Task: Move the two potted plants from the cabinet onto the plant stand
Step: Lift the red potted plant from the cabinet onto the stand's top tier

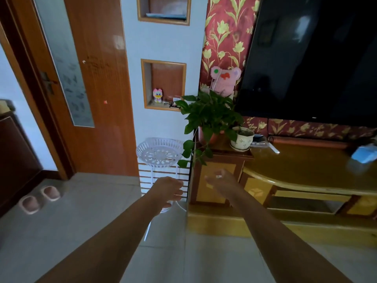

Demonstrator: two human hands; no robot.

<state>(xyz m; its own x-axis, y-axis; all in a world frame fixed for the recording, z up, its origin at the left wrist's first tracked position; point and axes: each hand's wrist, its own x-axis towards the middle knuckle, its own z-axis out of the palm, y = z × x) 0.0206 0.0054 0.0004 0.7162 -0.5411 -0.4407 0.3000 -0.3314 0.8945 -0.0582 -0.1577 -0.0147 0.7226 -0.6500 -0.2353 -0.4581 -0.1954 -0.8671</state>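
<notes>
A leafy green plant in an orange-red pot (212, 137) stands on the left end of the wooden cabinet (230, 155). Right beside it sits a small white patterned pot (242, 139) on a saucer. The white lattice plant stand (160, 153) stands to the left of the cabinet, its top tray holding nothing. My left hand (168, 190) reaches forward below the stand's tray, fingers apart and holding nothing. My right hand (218, 179), blurred and wearing a ring, is stretched out in front of the cabinet door below the pots, with nothing in it.
A large dark TV (310, 58) hangs above the cabinet. A wooden door (98, 88) is on the left, pink slippers (38, 198) on the floor beside it. A wall niche (163, 84) holds a small toy. A blue item (364, 155) lies on the cabinet's right.
</notes>
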